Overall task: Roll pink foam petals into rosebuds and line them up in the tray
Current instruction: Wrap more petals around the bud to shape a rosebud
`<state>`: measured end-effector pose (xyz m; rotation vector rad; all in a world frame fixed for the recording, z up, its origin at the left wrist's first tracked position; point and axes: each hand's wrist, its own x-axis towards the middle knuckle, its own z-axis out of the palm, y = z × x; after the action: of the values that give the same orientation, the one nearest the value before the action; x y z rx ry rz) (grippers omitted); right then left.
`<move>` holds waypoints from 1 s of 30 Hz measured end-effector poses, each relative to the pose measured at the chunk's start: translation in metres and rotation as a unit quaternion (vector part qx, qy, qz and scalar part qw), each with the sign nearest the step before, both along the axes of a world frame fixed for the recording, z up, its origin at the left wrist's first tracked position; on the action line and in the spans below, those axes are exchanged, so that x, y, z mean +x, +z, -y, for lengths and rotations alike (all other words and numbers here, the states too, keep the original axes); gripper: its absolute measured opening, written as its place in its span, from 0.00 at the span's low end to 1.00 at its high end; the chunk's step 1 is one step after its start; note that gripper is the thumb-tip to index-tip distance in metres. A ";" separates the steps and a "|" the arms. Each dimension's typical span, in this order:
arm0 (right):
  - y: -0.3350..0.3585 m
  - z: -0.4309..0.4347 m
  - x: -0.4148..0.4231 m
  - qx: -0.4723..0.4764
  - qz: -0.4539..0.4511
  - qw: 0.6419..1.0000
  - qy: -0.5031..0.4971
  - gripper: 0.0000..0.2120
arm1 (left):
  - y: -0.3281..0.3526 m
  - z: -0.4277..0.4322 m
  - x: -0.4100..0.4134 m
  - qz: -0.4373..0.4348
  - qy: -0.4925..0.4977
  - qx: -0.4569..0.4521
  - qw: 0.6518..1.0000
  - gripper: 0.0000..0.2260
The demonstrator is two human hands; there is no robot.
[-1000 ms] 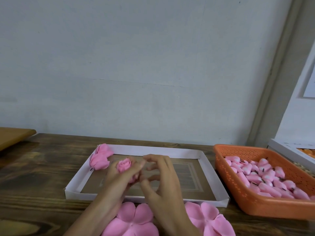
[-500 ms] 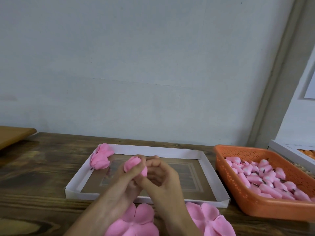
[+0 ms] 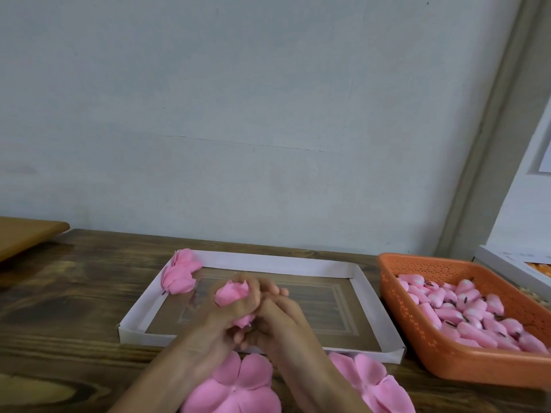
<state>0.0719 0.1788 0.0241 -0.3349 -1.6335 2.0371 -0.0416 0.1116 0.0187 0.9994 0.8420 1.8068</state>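
The rosebud (image 3: 231, 295) sits between the two hands, above the middle of the white tray (image 3: 268, 262). Its rolled top pokes out over the left hand (image 3: 235, 311), and a bit of its pink lower end shows where the two hands meet.

Both forearms come up from the near edge of the wooden table (image 3: 74, 293) and converge over the tray's near rim. The hands are pressed together, the left one just ahead of the right hand (image 3: 280, 320).

The left hand's fingers are curled round the bud and grip it. The right hand's fingers are also curled, closed against the left hand and the bud's lower part; motion blur hides the exact finger placement.

Finished rosebuds (image 3: 180, 277) lie in the tray's far left corner. Two flat petal pieces (image 3: 235, 386) lie on the table just in front of the tray, partly under the forearms. To the right stands an orange basket (image 3: 417, 338) filled with pink buds (image 3: 465, 311).
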 end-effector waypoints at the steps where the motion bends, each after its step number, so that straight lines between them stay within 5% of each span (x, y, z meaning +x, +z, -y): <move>1: 0.000 -0.001 0.000 -0.004 -0.002 1.000 -0.001 0.12 | 0.000 0.000 0.000 -0.001 -0.003 0.002 1.000 0.17; 6: 0.000 0.001 -0.001 0.026 -0.015 0.999 -0.016 0.11 | 0.005 0.003 0.003 -0.040 0.024 -0.017 0.999 0.26; 10: -0.003 0.001 -0.001 0.063 -0.053 0.996 -0.041 0.17 | 0.008 0.003 0.005 -0.048 0.037 -0.013 0.998 0.24; 15: -0.010 -0.002 0.002 0.188 -0.055 0.975 -0.109 0.09 | 0.007 -0.001 0.012 -0.017 0.078 -0.028 0.996 0.27; 19: -0.013 0.001 0.002 0.320 -0.027 0.926 -0.198 0.14 | 0.006 -0.003 0.014 0.027 0.080 -0.008 0.996 0.19; 22: -0.015 0.003 0.002 0.403 -0.020 0.864 -0.301 0.08 | 0.007 -0.006 0.013 0.023 0.065 0.009 0.998 0.14; 27: -0.014 0.005 0.003 0.462 -0.015 0.790 -0.403 0.07 | 0.002 -0.009 0.010 0.044 0.085 -0.003 0.995 0.14; 30: -0.014 -0.001 0.003 0.469 -0.022 0.777 -0.419 0.09 | 0.006 -0.007 0.009 0.027 0.090 -0.016 0.995 0.17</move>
<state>0.0753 0.1794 0.0105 -0.4962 -1.7789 0.4618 -0.0327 0.1189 0.0246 0.8731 0.9486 1.9565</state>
